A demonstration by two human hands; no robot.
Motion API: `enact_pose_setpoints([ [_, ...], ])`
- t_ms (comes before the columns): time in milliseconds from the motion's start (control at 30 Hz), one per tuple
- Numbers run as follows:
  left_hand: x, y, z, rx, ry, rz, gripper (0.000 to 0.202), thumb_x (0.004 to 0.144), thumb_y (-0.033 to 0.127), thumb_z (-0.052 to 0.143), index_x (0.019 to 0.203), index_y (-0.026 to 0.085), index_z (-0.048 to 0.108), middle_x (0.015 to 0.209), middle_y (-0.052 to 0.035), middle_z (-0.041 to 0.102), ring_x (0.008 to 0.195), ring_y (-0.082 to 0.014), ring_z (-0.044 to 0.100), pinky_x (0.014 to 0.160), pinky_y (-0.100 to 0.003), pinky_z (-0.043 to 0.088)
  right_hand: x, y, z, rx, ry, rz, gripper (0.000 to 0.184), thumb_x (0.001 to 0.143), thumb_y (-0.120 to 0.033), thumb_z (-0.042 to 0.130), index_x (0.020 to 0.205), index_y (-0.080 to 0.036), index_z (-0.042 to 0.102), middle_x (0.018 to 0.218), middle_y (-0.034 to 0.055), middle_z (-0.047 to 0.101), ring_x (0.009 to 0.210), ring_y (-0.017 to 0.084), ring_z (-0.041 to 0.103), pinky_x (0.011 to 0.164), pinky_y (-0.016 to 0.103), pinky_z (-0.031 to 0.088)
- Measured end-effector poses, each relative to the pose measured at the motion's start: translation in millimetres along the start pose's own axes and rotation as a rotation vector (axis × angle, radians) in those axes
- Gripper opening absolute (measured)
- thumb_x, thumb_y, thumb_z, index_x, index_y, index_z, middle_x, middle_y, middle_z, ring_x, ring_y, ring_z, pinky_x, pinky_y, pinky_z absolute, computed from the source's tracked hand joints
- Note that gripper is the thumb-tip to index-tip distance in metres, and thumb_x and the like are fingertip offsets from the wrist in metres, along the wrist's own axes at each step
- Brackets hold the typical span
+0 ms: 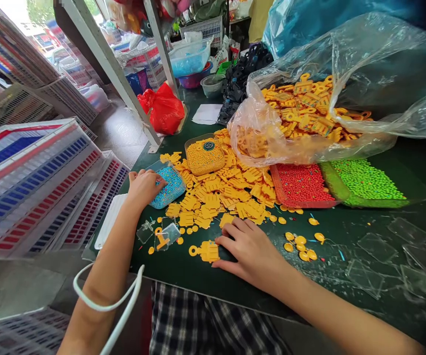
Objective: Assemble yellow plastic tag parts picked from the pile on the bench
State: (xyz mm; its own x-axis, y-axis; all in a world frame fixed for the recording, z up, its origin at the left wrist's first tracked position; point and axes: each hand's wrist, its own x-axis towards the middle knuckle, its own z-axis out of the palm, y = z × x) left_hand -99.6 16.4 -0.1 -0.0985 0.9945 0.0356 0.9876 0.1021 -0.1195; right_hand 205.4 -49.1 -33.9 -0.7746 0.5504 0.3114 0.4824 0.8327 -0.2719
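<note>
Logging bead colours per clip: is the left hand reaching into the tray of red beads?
No: the left hand has its fingers in the tray of blue beads; the tray of red beads lies untouched farther right.

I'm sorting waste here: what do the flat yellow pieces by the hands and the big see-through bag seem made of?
The flat yellow toothed pieces, one at the right hand, look like moulded hard plastic: uniform colour, faint sheen, identical shapes. The big clear bag looks like thin plastic film: transparent, crinkled, glossy.
</note>
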Motion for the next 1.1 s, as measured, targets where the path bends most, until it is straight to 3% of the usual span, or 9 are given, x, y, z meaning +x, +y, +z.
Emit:
enact_pose_setpoints([
  [167,1,-1,-0.8,0.000,0.003,0.033,0.029,0.089,0.039,0.050,0.083,0.022,0.073,0.102,-0.0096,0.071,0.099,-0.0322,0.055,0.087,-0.050,0.034,0,0,-2,-0.004,-0.035,0.007,0.035,0.073,-0.051,0.076,0.086,-0.018,0.070,0.087,0.0049,0.065,0.086,0.022,0.054,0.072,0.033,0.037],
  [367,6,7,-0.1,0.078,-0.101,-0.001,0.029,0.089,0.033,0.047,0.085,0.018,0.071,0.105,-0.0132,0.069,0.103,-0.0338,0.055,0.087,-0.049,0.036,1,1,1,0.008,-0.043,0.004,0.037,0.073,-0.052,0.075,0.085,-0.018,0.068,0.087,0.0050,0.064,0.086,0.022,0.054,0.072,0.033,0.037],
  [467,0,12,-9.1,0.083,-0.038,0.012,0.029,0.090,0.031,0.044,0.085,0.016,0.070,0.106,-0.0149,0.067,0.104,-0.0352,0.054,0.089,-0.052,0.035,1,1,1,0.010,-0.039,0.003,0.038,0.073,-0.053,0.075,0.085,-0.018,0.068,0.086,0.0047,0.064,0.086,0.022,0.054,0.072,0.033,0.037],
  [567,-24,26,-26.7,-0.029,0.179,0.014,0.029,0.092,0.034,0.044,0.090,0.016,0.068,0.107,-0.0139,0.065,0.102,-0.0337,0.056,0.090,-0.051,0.036,1,1,0,0.002,-0.032,-0.004,0.038,0.073,-0.053,0.075,0.084,-0.017,0.068,0.086,0.0048,0.064,0.085,0.021,0.053,0.071,0.033,0.037],
  [633,-50,43,-36.0,-0.171,0.272,0.130,0.026,0.094,0.036,0.046,0.091,0.020,0.066,0.105,-0.0092,0.065,0.099,-0.0287,0.057,0.089,-0.046,0.038,1,1,0,-0.003,-0.032,-0.004,0.039,0.073,-0.053,0.075,0.085,-0.017,0.068,0.087,0.0051,0.064,0.086,0.021,0.053,0.071,0.033,0.037],
  [733,-90,75,-35.9,-0.316,0.178,0.433,0.022,0.095,0.030,0.047,0.088,0.022,0.065,0.098,-0.0040,0.064,0.093,-0.0221,0.058,0.086,-0.039,0.040,1,0,-1,-0.008,-0.034,0.007,0.038,0.074,-0.053,0.074,0.085,-0.017,0.068,0.087,0.0055,0.065,0.087,0.022,0.054,0.071,0.033,0.037],
  [800,-109,91,-27.6,-0.344,0.108,0.541,0.020,0.096,0.028,0.048,0.087,0.021,0.064,0.095,-0.0034,0.064,0.088,-0.0203,0.058,0.081,-0.036,0.042,2,-1,-1,-0.012,-0.040,0.013,0.037,0.075,-0.052,0.074,0.084,-0.016,0.068,0.086,0.0055,0.065,0.087,0.022,0.054,0.071,0.033,0.037],
  [900,-122,103,-13.3,-0.340,0.067,0.564,0.018,0.096,0.027,0.049,0.089,0.020,0.064,0.096,-0.0042,0.063,0.088,-0.0201,0.058,0.080,-0.035,0.045,2,-1,-1,-0.015,-0.060,0.014,0.037,0.076,-0.052,0.073,0.083,-0.017,0.067,0.086,0.0056,0.065,0.087,0.022,0.054,0.070,0.033,0.036],
  [1100,-122,101,-4.7,-0.388,0.095,0.535,0.018,0.095,0.026,0.051,0.090,0.022,0.068,0.099,-0.0053,0.060,0.091,-0.0206,0.058,0.079,-0.034,0.046,3,-1,-3,-0.015,-0.087,0.023,0.038,0.077,-0.053,0.072,0.086,-0.017,0.067,0.087,0.0057,0.065,0.089,0.023,0.054,0.071,0.034,0.037],
])
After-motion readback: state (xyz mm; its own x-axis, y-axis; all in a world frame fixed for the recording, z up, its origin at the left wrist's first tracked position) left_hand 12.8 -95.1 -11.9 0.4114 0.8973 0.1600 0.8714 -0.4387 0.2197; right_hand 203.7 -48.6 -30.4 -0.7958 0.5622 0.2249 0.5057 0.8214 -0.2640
